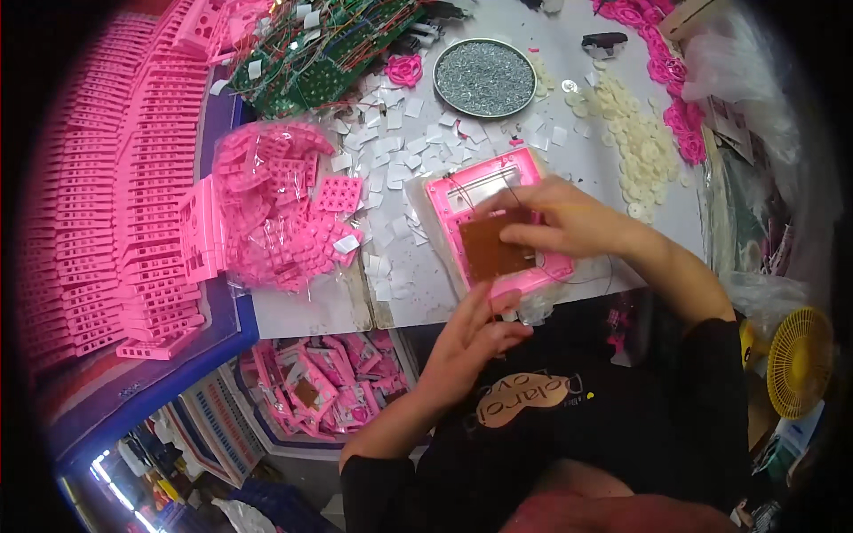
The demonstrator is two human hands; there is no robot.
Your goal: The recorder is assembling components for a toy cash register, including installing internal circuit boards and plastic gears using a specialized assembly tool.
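A pink plastic casing (555, 265) lies on the worktable in front of me, over a pale clear wrapping. Inside it sits a brown circuit board (490, 253), with thin dark wires trailing off. My right hand (573, 218) reaches across from the right and grips the board's upper right part, thumb on its face. At the casing's near edge is my left hand (471, 333), fingers stretched and apart, their tips by the board's lower corner. Whether those tips touch the board or the casing is hard to tell.
Small white pads (413, 142) lie scattered beyond the casing, near a round dish of screws (485, 78). Green circuit boards (329, 53), bagged pink keypads (275, 204) and stacked pink casings (151, 178) fill the left. Cream discs (635, 142) and a yellow fan (800, 362) are right.
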